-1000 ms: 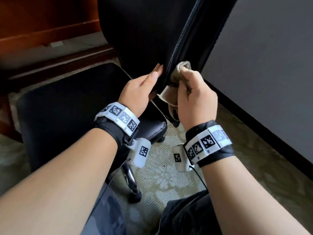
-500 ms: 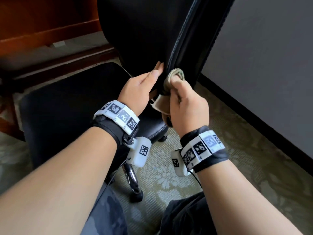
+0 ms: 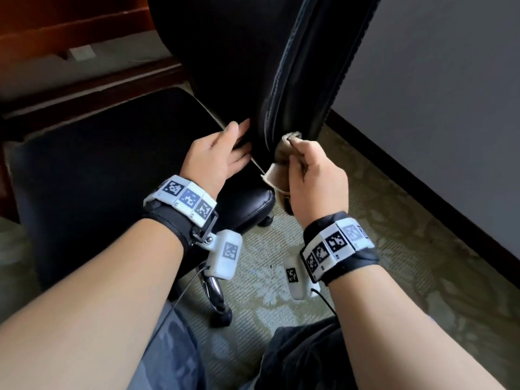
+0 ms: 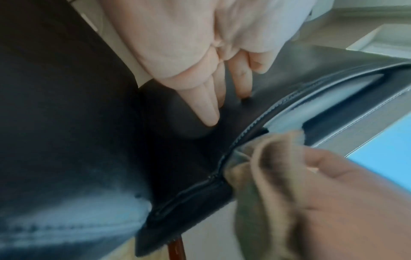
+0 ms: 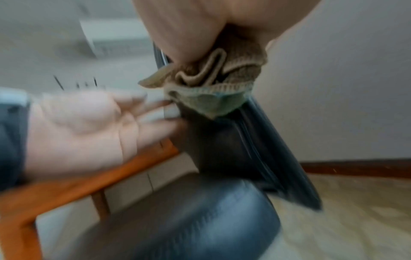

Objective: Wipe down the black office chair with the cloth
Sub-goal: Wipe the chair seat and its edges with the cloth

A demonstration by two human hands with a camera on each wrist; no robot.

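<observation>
The black office chair (image 3: 230, 60) stands before me, its backrest edge (image 3: 304, 88) running down to the seat (image 3: 92, 170). My right hand (image 3: 315, 175) grips a bunched beige cloth (image 3: 281, 161) and presses it against the lower end of the backrest's side seam (image 4: 244, 133). The cloth (image 5: 211, 84) bulges out of the fist in the right wrist view. My left hand (image 3: 225, 153) lies with straight fingers (image 4: 209, 112) flat on the front face of the backrest, just left of the seam.
A grey wall with a dark baseboard (image 3: 422, 175) runs close on the right. Patterned carpet (image 3: 394, 249) covers the floor. The chair's chrome leg and caster (image 3: 219, 305) stand below my wrists. A wooden desk frame (image 3: 84, 32) sits behind the chair.
My right hand has slid the cloth down the backrest's side seam toward the seat. My left hand has dropped lower along the backrest with it.
</observation>
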